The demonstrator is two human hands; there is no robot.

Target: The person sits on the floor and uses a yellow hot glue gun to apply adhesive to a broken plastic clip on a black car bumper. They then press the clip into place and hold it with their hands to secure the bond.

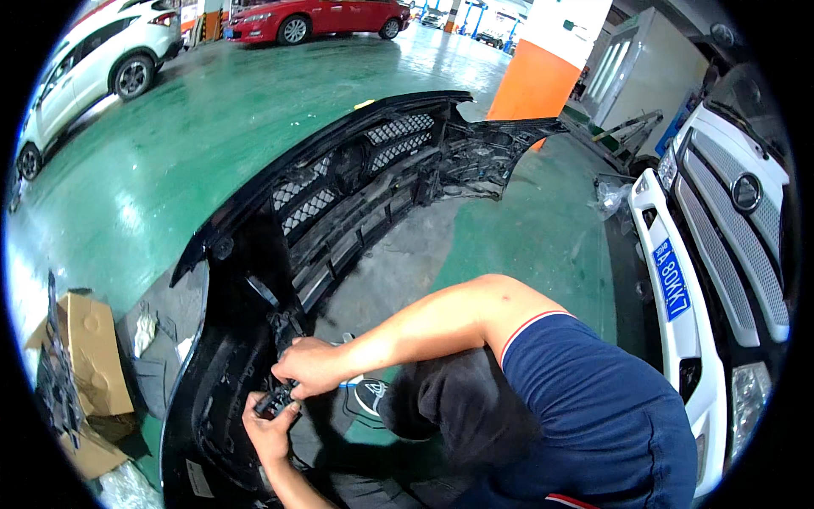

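A black car bumper (339,246) lies on the floor with its inner side toward me, mesh grille panels set in its middle. At its near left end, both my hands work close together. My left hand (270,431) grips a small black plastic part (273,402) between thumb and fingers; its exact kind is not clear. Just above, my right hand (312,365) is closed, its fingertips pressed on the same part. My right arm crosses from the right in a navy short sleeve (585,390). A dark-trousered leg (483,399) is bent below it, beside a white-and-dark shoe (371,394).
Close on the right stands a white car (678,339) with its front toward me. An opened cardboard box (93,356) holding dark parts sits at the left. Behind the bumper rises an orange and white pillar (534,81). A red car (318,19) and another white car (106,59) are parked farther off.
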